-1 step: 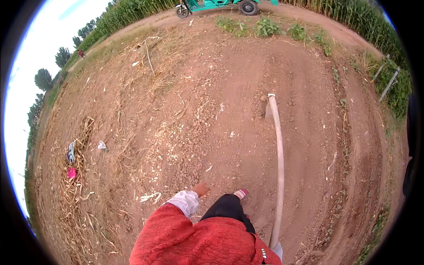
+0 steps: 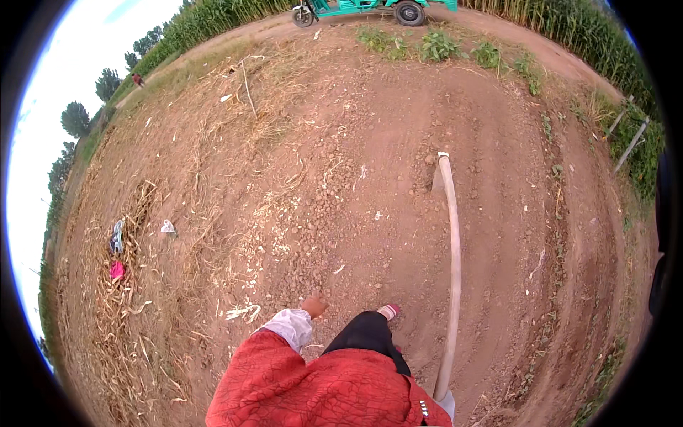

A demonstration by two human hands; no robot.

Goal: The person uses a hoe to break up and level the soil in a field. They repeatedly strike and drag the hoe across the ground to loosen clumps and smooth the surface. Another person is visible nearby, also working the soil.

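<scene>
My left hand (image 2: 314, 306), below a white cuff and red sleeve, hangs over the soil with nothing in it; its small fingers look loosely extended. A long-handled hoe (image 2: 453, 242) reaches from the lower edge up to its blade (image 2: 438, 176) on the ground ahead. The handle's near end runs in at the white right cuff (image 2: 447, 404) beside my red jacket. My right hand itself is mostly hidden there, around the handle. One of my feet (image 2: 388, 311), in a reddish shoe, shows below a dark trouser leg.
Dry husks and stalks (image 2: 135, 249) lie to the left with a pink scrap (image 2: 117, 270) and a white bag (image 2: 167, 226). A green three-wheeler (image 2: 370, 7) stands on the far track. Posts (image 2: 632, 144) and tall crops edge the right. A distant person (image 2: 137, 80) is at far left.
My left hand has swung slightly to the left. The ground and the hoe's head have shifted a little rightward in view, while the handle's near end stays by the right cuff.
</scene>
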